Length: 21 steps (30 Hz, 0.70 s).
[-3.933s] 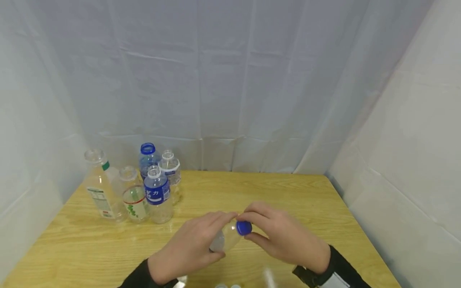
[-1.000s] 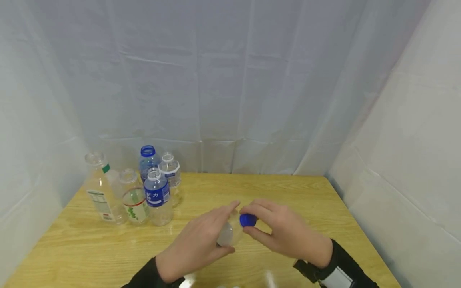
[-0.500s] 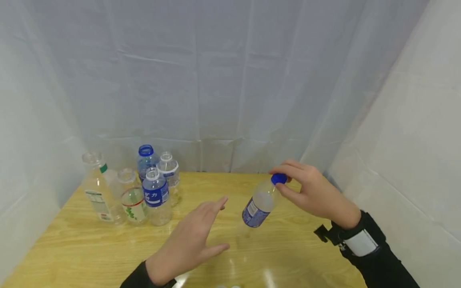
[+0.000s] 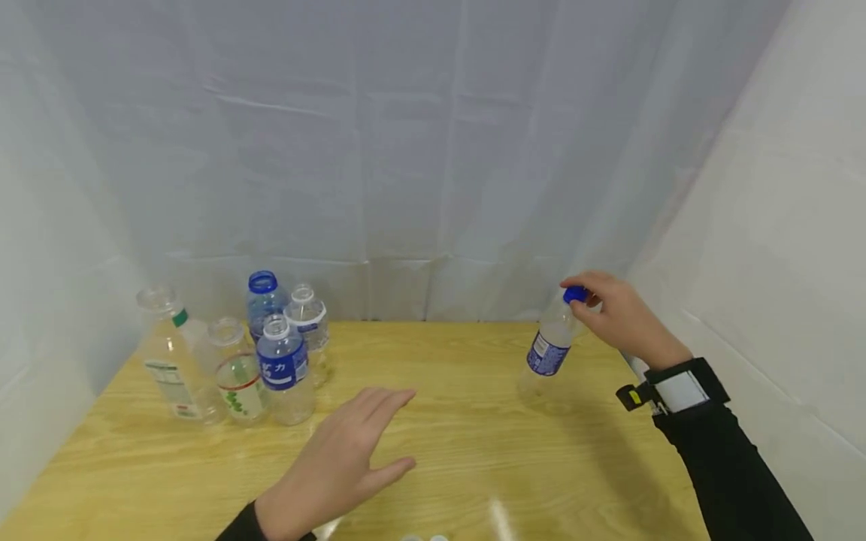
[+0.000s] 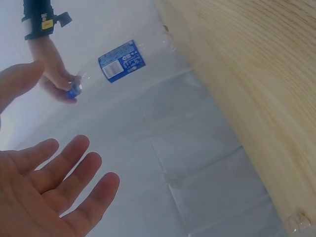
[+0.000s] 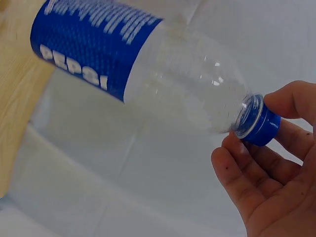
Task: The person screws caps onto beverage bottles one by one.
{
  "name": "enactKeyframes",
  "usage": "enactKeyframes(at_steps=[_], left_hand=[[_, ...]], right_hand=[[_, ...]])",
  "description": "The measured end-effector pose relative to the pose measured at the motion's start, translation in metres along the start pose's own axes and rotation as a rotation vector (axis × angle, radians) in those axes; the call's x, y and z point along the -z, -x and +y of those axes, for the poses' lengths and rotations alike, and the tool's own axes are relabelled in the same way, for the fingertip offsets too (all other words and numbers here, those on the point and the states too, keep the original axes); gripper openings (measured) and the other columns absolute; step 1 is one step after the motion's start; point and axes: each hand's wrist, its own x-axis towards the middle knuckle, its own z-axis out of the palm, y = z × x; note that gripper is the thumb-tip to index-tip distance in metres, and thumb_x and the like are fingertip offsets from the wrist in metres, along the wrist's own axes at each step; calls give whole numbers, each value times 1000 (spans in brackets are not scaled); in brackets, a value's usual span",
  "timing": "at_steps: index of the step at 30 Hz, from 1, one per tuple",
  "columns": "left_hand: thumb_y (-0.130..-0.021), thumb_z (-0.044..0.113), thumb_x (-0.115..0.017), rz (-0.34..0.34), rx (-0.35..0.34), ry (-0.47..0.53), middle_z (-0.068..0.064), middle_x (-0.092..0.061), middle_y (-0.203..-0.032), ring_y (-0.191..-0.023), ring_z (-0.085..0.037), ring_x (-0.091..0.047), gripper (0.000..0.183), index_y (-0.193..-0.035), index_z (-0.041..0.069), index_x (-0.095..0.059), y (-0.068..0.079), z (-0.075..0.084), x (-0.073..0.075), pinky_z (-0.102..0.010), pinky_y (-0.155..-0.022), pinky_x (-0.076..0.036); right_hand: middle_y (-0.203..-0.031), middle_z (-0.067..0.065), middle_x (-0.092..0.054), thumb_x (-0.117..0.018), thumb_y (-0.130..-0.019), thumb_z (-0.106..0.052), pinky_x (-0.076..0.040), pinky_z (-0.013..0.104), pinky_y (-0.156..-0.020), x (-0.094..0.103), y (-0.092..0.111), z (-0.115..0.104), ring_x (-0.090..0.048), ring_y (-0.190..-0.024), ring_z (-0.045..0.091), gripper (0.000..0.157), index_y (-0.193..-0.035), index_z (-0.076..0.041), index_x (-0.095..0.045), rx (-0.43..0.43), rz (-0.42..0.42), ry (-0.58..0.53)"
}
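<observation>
My right hand (image 4: 625,319) pinches the blue cap (image 6: 261,126) of a clear Pepsi bottle (image 4: 549,353) between thumb and fingers. The bottle is towards the back right of the table, leaning slightly, its cap end up and to the right. Whether its base touches the wood I cannot tell. A blue label (image 6: 94,47) wraps its middle. My left hand (image 4: 334,458) hovers over the front middle of the table, holding nothing, fingers extended and thumb spread. In the left wrist view the left palm (image 5: 34,197) faces the camera.
Several uncapped bottles stand grouped at the left: a tall clear one (image 4: 172,368), one with a green-and-red label (image 4: 240,383), a blue-labelled one (image 4: 284,368), a blue-tinted one (image 4: 264,304) and a small clear one (image 4: 307,315). White caps (image 4: 438,537) show at the bottom edge. Sheeting (image 4: 406,150) surrounds the table.
Both hands were on the Pepsi bottle at the front middle. The left hand has let go; the right has carried the bottle by its cap to the back right.
</observation>
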Motion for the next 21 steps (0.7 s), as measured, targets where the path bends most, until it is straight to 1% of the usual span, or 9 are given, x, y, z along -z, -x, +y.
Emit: enactKeyframes(at_steps=[6,9,12,14,16,19,21], left_hand=[[-82,43,-88,-6,7,10,-1,-69,-131,-120,-16,-67,77,-145,12,-57,1,-1,-3,-37,-96,-61],[-82,43,-88,-16,28,8,0,-70,-131,-120,-16,-67,76,-145,12,-58,3,-3,-2,-37,-96,-61],[-82,42,-88,-32,47,9,0,-70,-131,-121,-16,-67,75,-145,13,-59,5,-4,-2,-38,-97,-61],[-81,41,-88,-37,55,11,1,-70,-132,-121,-16,-67,75,-145,13,-59,5,-5,-3,-38,-97,-61],[-82,41,-88,-41,57,13,1,-70,-132,-122,-15,-67,75,-145,14,-58,5,-5,-4,-37,-96,-61],[-82,39,-88,-45,57,19,2,-69,-131,-121,-15,-67,74,-145,14,-58,5,-6,-5,-37,-96,-61],[-83,39,-88,-50,58,19,2,-69,-131,-120,-14,-67,74,-145,15,-58,5,-7,-6,-36,-95,-61]], right_hand=[[-122,23,-67,-58,-103,-6,-58,51,-87,-1,-3,40,-67,-102,34,35,-137,3,-64,-94,-1,-16],[-127,27,-64,-57,-104,-7,-58,54,-88,-4,-6,56,-67,-104,38,36,-139,3,-62,-132,-7,-33],[-132,28,-62,-56,-105,-8,-58,54,-87,-7,-7,69,-66,-107,40,38,-141,3,-60,-173,-11,-45],[-133,27,-61,-55,-106,-9,-57,50,-84,-9,-7,76,-65,-107,40,38,-142,2,-60,-197,-11,-40],[-133,27,-61,-54,-106,-10,-56,44,-80,-10,-6,81,-64,-108,40,39,-142,2,-59,-223,-8,-38],[-133,28,-61,-53,-106,-11,-51,35,-72,-10,-6,86,-62,-107,40,39,-143,2,-59,-255,0,-37],[-133,28,-61,-53,-106,-11,-48,31,-68,-10,-6,88,-61,-107,40,40,-143,2,-58,-271,1,-42]])
